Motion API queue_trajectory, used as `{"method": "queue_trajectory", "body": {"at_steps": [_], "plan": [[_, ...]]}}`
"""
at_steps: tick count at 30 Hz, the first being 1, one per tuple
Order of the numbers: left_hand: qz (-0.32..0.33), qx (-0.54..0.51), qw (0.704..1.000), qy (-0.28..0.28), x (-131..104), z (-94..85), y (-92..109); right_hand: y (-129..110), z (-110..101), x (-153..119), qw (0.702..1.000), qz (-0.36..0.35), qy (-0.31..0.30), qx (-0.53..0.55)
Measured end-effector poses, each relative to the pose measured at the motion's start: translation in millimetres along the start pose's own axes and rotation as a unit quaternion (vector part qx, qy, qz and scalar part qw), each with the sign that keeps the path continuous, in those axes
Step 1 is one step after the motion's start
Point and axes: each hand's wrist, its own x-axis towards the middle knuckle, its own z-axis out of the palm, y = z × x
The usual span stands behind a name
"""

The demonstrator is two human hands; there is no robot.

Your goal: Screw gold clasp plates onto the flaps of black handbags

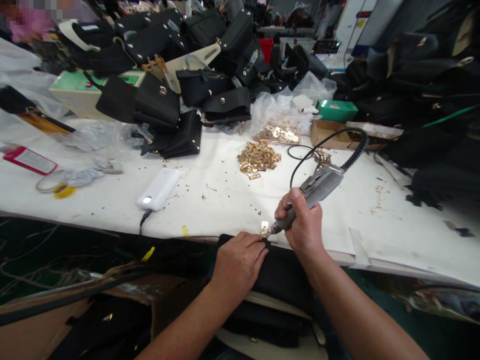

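My right hand is wrapped round a grey electric screwdriver, its cable looping up from the back end. The driver's tip points down and left, right by a small gold clasp plate at the table's front edge. Beside that plate, the fingertips of my left hand press together on the edge of a black bag. The bag lies between my forearms, over the table edge. My left thumb is mostly hidden, and so is the exact contact of the tip with the fitting.
A heap of gold metal fittings lies on the white table, with a bag of more behind. To the left are a white power bank and a red-and-white bottle. Black bags are piled at the back and right.
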Motion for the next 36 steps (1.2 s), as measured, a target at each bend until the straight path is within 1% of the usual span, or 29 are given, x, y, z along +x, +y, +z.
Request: {"method": "queue_trajectory", "body": {"at_steps": [6, 13, 18, 24, 28, 33, 36], "plan": [[-0.006, -0.002, 1.000, -0.015, 0, -1.2, 1, 13, 2, -1, 0.996, -0.022, -0.029, -0.085], [-0.012, -0.005, 1.000, -0.018, 1, -1.1, 1, 12, -2, -5, 0.980, -0.051, -0.081, -0.172], [-0.013, -0.005, 1.000, -0.021, 2, -2.3, 1, 9, -2, -10, 0.971, -0.063, -0.116, -0.199], [-0.017, 0.006, 0.999, -0.028, 2, -0.2, 1, 13, -3, -10, 0.966, -0.070, -0.145, -0.201], [-0.024, 0.016, 0.999, -0.030, 1, 1.6, 1, 11, 4, -8, 0.957, -0.063, -0.171, -0.227], [-0.031, 0.022, 0.999, -0.022, 3, 2.6, 1, 4, 18, -5, 0.935, -0.021, -0.216, -0.280], [-0.033, 0.031, 0.999, -0.014, 4, 2.1, 1, 3, 22, -4, 0.926, -0.026, -0.239, -0.291]]}}
